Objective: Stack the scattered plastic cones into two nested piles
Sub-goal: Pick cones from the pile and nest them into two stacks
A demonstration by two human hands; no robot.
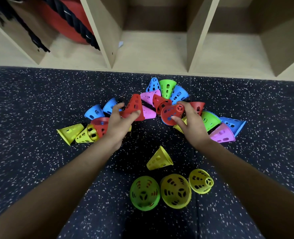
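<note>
Floor: a dark speckled floor carries every cone; a pale wooden shelf unit stands along its far edge.
Left hand: the left hand has fingers and thumb curled round the first red cone, which it holds point up among the loose ones.
Right hand: the right hand grips the second red cone, fingers over the narrow end and thumb on the wall; the cone is tipped sideways.
Scattered cones: the scattered cones form an arc of blue, green, pink, red and yellow between the hands and the shelf unit, mostly on their sides, many touching.
Near group: the green cone and the upright yellow cone stand side by side closest to the person, with the tilted yellow cone just beside them. The lying yellow cone is a little beyond.
Progress: early, by judgement. The two standing cones look like pile bases; nearly all cones remain loose.
Hard to tell: red shows through the holes of the green cone, so it may already be nested. A blue rim shows under the second red cone; whether it is nested is unclear. Both hands cover several cones.
</note>
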